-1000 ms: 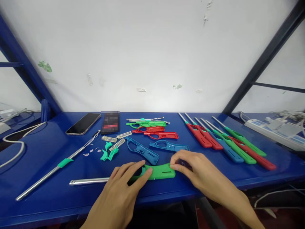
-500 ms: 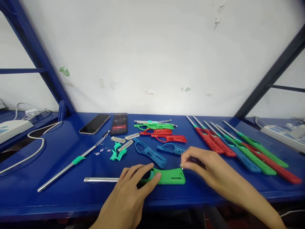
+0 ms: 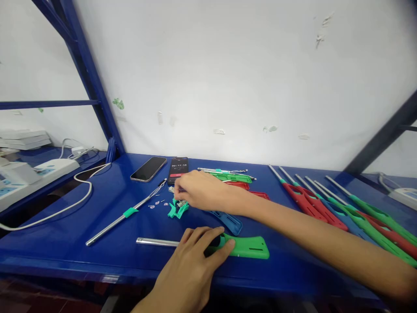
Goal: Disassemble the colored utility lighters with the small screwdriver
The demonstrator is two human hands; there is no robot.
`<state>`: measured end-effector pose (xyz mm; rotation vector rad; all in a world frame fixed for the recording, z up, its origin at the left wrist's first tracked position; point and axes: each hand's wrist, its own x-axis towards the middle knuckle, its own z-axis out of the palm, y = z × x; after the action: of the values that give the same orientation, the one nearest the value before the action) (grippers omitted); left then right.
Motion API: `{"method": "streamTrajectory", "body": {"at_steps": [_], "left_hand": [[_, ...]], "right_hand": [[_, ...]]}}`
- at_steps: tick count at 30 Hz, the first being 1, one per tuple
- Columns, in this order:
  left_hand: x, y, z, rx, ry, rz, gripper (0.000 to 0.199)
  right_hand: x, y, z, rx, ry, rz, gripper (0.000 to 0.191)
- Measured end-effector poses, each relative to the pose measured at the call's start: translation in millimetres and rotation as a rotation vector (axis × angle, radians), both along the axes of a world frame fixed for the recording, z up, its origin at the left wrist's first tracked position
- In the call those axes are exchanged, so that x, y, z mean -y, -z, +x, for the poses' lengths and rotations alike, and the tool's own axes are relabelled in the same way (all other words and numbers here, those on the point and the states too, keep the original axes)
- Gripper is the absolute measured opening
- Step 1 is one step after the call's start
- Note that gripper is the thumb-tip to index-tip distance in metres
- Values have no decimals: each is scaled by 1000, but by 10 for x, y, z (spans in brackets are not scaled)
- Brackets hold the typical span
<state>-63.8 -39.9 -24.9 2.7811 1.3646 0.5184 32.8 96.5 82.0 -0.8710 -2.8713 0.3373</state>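
Observation:
My left hand (image 3: 198,256) grips a green lighter (image 3: 252,247) near the front edge, its metal tube (image 3: 156,241) pointing left. The right hand (image 3: 202,189) is over the small parts, fingers bent down beside the teal clips (image 3: 178,208) and the clear pieces (image 3: 171,189); its fingertips are partly hidden, so what it holds cannot be made out. Beneath the right forearm lie a blue shell (image 3: 231,222), a red shell (image 3: 239,185) and a green shell (image 3: 234,178).
Finished-looking lighters (image 3: 306,202) lie in a row at the right. A metal tube with a teal clip (image 3: 110,226), a phone (image 3: 149,168) and a timer phone (image 3: 178,167) are at the left. A white cable (image 3: 90,184) crosses the blue table (image 3: 65,243).
My right hand has moved from the lighter's right end up and left to the small parts. My left hand stays on the green lighter. The view has shifted left.

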Motion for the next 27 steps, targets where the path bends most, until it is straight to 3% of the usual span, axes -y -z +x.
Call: {"method": "streamTrajectory", "body": {"at_steps": [4, 7, 20, 23, 27], "left_hand": [[5, 27, -9, 7, -7, -8, 82], [5, 45, -12, 1, -4, -14, 83], [0, 25, -1, 28, 5, -1, 75], [8, 25, 3, 32, 1, 5, 74], [18, 42, 5, 80, -5, 26, 67]], "right_hand": [[-127, 70, -456, 89, -27, 4, 31], [-210, 136, -590, 121, -27, 6, 34], [-228, 255, -476, 93, -14, 88, 34], [-231, 168, -421, 11, -8, 112, 31], [-110, -140, -76, -150, 17, 146, 39]]}}
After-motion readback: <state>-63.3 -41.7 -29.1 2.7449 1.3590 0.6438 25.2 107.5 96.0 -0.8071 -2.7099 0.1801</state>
